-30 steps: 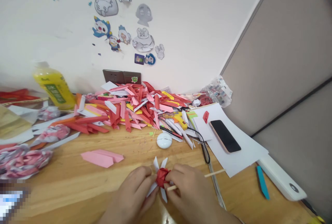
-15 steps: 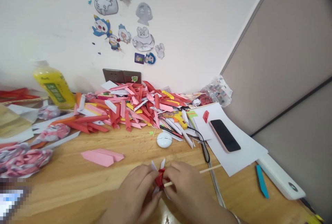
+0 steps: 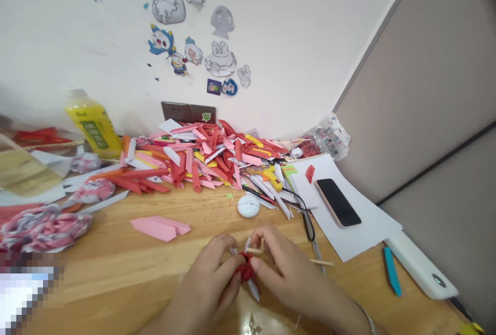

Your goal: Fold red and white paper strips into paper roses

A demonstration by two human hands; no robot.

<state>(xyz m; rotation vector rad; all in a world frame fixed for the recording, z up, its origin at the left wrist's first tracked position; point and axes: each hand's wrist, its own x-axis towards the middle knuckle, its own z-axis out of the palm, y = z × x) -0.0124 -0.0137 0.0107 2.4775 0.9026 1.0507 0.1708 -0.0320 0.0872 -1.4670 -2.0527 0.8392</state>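
Low in the middle of the head view, my left hand (image 3: 213, 273) pinches a small red folded paper piece (image 3: 245, 268) with white paper points (image 3: 253, 290) sticking out above and below it. My right hand (image 3: 281, 268) is at the right side of the same piece, its thumb against the red paper. A thin wooden stick (image 3: 322, 262) passes through my right hand, one end showing between thumb and index finger and the other to the right of the hand. Two pink folded strips (image 3: 159, 227) lie on the table to the upper left of my hands.
A heap of folded paper strips (image 3: 182, 162) lines the wall, beside a yellow bottle (image 3: 96, 128). A glue gun (image 3: 273, 177), a white round case (image 3: 248, 206), a phone (image 3: 338, 202) on paper, a teal piece (image 3: 392, 271) and braided pink-white paper (image 3: 46, 226) lie around.
The view has shifted slightly. My right index finger has lifted, and the stick's near end has moved up from beside the red piece to above it. More of the lower white point shows.
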